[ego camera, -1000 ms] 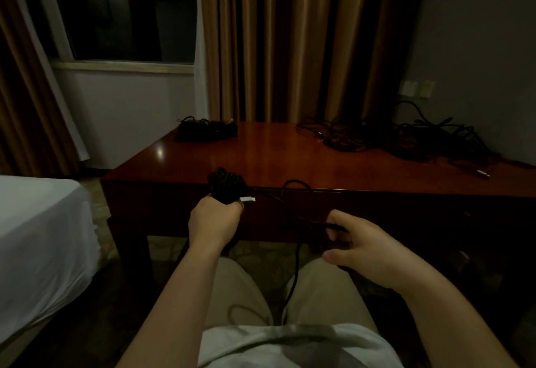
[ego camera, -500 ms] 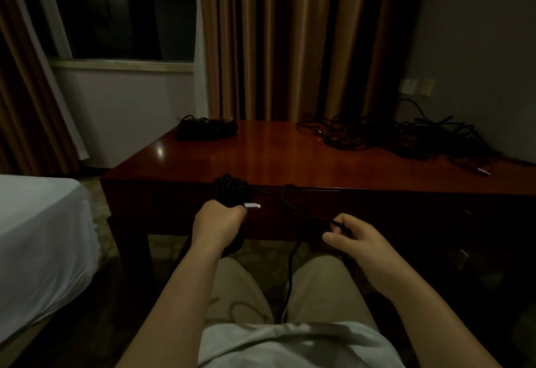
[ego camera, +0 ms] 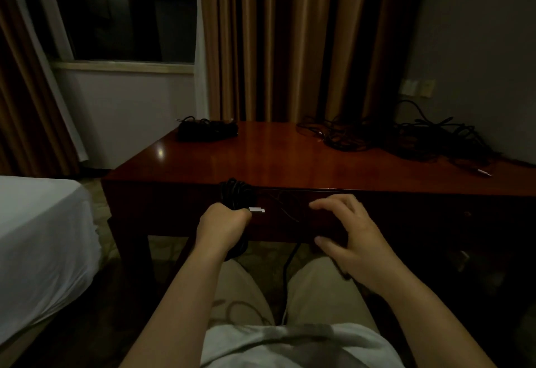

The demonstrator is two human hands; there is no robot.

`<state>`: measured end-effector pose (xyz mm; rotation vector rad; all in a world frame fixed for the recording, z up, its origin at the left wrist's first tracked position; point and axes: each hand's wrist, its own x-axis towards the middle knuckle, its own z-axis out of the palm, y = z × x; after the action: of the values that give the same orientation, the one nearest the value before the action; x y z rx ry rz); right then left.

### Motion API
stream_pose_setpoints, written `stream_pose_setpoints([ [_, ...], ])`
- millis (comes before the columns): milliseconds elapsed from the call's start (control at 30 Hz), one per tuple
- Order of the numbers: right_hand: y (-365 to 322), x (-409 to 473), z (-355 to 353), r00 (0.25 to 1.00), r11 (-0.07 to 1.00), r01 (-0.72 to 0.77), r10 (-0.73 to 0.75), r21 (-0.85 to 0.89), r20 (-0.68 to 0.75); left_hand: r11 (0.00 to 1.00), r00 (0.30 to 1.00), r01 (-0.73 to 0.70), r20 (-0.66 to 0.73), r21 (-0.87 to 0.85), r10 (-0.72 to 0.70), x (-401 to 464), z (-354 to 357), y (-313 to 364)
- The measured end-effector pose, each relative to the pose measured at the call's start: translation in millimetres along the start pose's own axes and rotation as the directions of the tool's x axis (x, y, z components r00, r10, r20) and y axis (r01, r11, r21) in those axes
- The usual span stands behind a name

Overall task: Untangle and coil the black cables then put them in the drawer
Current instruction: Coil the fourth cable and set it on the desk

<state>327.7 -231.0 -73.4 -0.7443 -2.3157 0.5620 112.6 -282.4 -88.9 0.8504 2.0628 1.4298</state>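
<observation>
Both forearms reach forward from the lap toward the front edge of the dark red wooden table (ego camera: 290, 158); the left hand (ego camera: 222, 222) is closed in a fist, knuckles up, wrapped round a coiled black cable (ego camera: 236, 193), whose loops rise above the fist against the table's front edge and hang below the wrist; a small white plug (ego camera: 257, 210) sticks out to the right from between thumb and forefinger. The right hand (ego camera: 352, 234) is held a little to the right at about the same height, palm facing left and down, its fingers (ego camera: 327, 203) spread and lightly bent, the thumb (ego camera: 326, 244) apart below them; a thin loose strand runs from the coil toward this hand and a thicker length drops between the knees, but in the dim light I cannot tell whether the fingers touch or hold any of it. The drawer front (ego camera: 406, 214) under the tabletop is too dark to tell whether it is open.

On the far right of the table lies a tangled pile of black cables (ego camera: 406, 138), reaching up toward the wall sockets (ego camera: 416, 88); at the far left corner sits a smaller bundle of black cables (ego camera: 207, 129). A white bed (ego camera: 40, 231) stands to the left; brown curtains (ego camera: 290, 39) hang behind the table beside a dark window (ego camera: 121, 10).
</observation>
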Motion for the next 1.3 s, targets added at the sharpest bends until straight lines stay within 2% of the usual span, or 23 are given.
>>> stream_pose_setpoints([
  [67,-3.8,0.1,3.8,1.000,1.000,-0.002,0.002,0.005,-0.016,1.000,1.000,-0.004,0.009,0.000,0.004,-0.8,0.0,1.2],
  [133,-2.7,-0.4,9.8,0.981,1.000,0.020,-0.024,-0.022,-0.194,1.000,1.000,-0.011,0.020,-0.022,0.012,-1.7,0.0,4.1],
  [200,-3.7,-1.7,15.9,0.954,0.999,0.016,-0.026,-0.034,-0.298,0.998,0.999,-0.024,0.030,-0.059,0.026,-2.1,0.0,7.3],
  [333,-10.7,2.6,35.2,0.967,0.993,0.006,-0.035,-0.115,-0.251,0.994,0.996,-0.071,0.055,-0.080,0.076,-6.3,3.7,13.3],
  [433,-7.5,12.3,50.4,0.976,0.965,-0.061,0.005,-0.254,-0.216,0.995,0.993,-0.072,0.086,-0.071,0.078,-9.7,8.7,16.1],
  [533,0.4,16.5,55.3,0.947,0.954,0.013,-0.108,-0.300,-0.301,0.996,0.995,-0.036,0.093,-0.080,0.044,-8.1,8.6,16.4],
  [600,5.0,11.5,55.3,0.887,0.945,0.096,-0.223,-0.312,-0.404,0.993,0.995,0.012,0.103,-0.118,0.000,-7.5,6.5,15.6],
  [667,11.9,3.5,54.7,0.837,0.922,0.223,-0.347,-0.316,-0.423,0.978,0.992,0.085,0.111,-0.188,-0.065,-10.4,2.0,15.7],
  [700,13.9,0.0,53.9,0.826,0.889,0.302,-0.425,-0.345,-0.370,0.963,0.990,0.118,0.101,-0.242,-0.096,-10.7,-1.2,16.6],
  [767,16.8,-8.9,60.4,0.879,0.804,0.411,-0.475,-0.430,-0.048,0.916,0.988,0.153,0.065,-0.371,-0.139,-9.5,-9.4,20.8],
  [800,18.6,-12.7,64.1,0.924,0.809,0.379,-0.352,-0.448,0.147,0.896,0.989,0.145,0.043,-0.420,-0.140,-8.0,-13.6,23.8],
  [833,26.9,-17.4,66.9,0.947,0.831,0.285,-0.167,-0.478,0.274,0.887,0.992,0.123,0.017,-0.445,-0.129,-5.3,-17.1,26.4],
  [900,53.8,-25.1,71.4,0.903,0.809,0.111,0.160,-0.577,0.398,0.890,0.994,0.075,-0.036,-0.449,-0.102,-1.1,-20.8,29.3],
  [933,66.0,-27.5,73.8,0.884,0.770,0.090,0.230,-0.632,0.406,0.891,0.994,0.061,-0.058,-0.449,-0.097,-0.4,-20.3,29.6],
  [1000,89.9,-29.5,77.2,0.862,0.729,0.107,0.270,-0.676,0.429,0.883,0.992,0.061,-0.072,-0.466,-0.107,-2.2,-17.0,29.8],
  [1033,95.8,-29.4,77.0,0.860,0.801,0.005,0.302,-0.598,0.411,0.868,0.990,0.065,-0.077,-0.492,-0.118,-2.1,-15.5,29.4],
  [1067,96.5,-28.8,76.8,0.848,0.889,-0.173,0.353,-0.424,0.396,0.850,0.988,0.063,-0.088,-0.522,-0.128,-1.0,-14.6,29.3],
  [1100,93.0,-28.1,76.3,0.799,0.894,-0.432,0.442,-0.122,0.409,0.839,0.986,0.055,-0.101,-0.541,-0.130,0.2,-14.4,29.5],
  [1133,87.5,-26.7,75.9,0.738,0.753,-0.624,0.482,0.207,0.472,0.841,0.986,0.039,-0.116,-0.539,-0.120,0.5,-14.4,29.8],
  [1167,80.8,-26.0,76.4,0.717,0.560,-0.693,0.477,0.453,0.508,0.853,0.987,0.021,-0.126,-0.521,-0.102,0.5,-14.0,30.1],
  [1200,77.9,-23.6,76.1,0.720,0.410,-0.679,0.532,0.609,0.446,0.873,0.989,0.002,-0.128,-0.489,-0.075,-1.4,-12.9,31.1],
  [1233,76.8,-21.1,75.7,0.711,0.349,-0.633,0.616,0.691,0.340,0.899,0.991,-0.020,-0.130,-0.438,-0.041,-2.9,-10.7,30.5],
  [1300,65.8,-13.5,71.2,0.647,0.397,-0.563,0.758,0.725,0.087,0.953,0.989,-0.083,-0.144,-0.291,0.042,-7.7,-5.0,28.1],
])
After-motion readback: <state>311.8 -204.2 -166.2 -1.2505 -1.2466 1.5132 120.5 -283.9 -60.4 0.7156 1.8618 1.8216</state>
